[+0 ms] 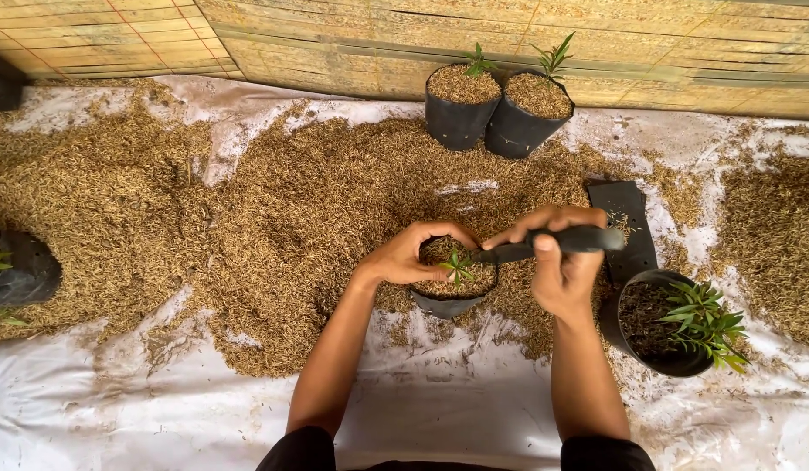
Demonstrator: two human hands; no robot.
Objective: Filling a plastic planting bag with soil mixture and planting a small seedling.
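Observation:
My left hand (411,256) curls around the rim of a small black grow bag (446,305) filled with brown husk, with a tiny green seedling (458,267) standing in its middle. My right hand (562,262) grips the black handle of a small tool (557,242), its tip reaching into the bag right next to the seedling. The bag sits upright on a heap of rice husk (309,209) spread over a white sheet (99,410).
Two filled black bags (492,118) with seedlings stand at the back by a bamboo wall. A round black pot (653,327) with green seedlings sits at my right. A flat black bag (627,222) lies behind it. Another bagged plant (21,275) is at the left edge.

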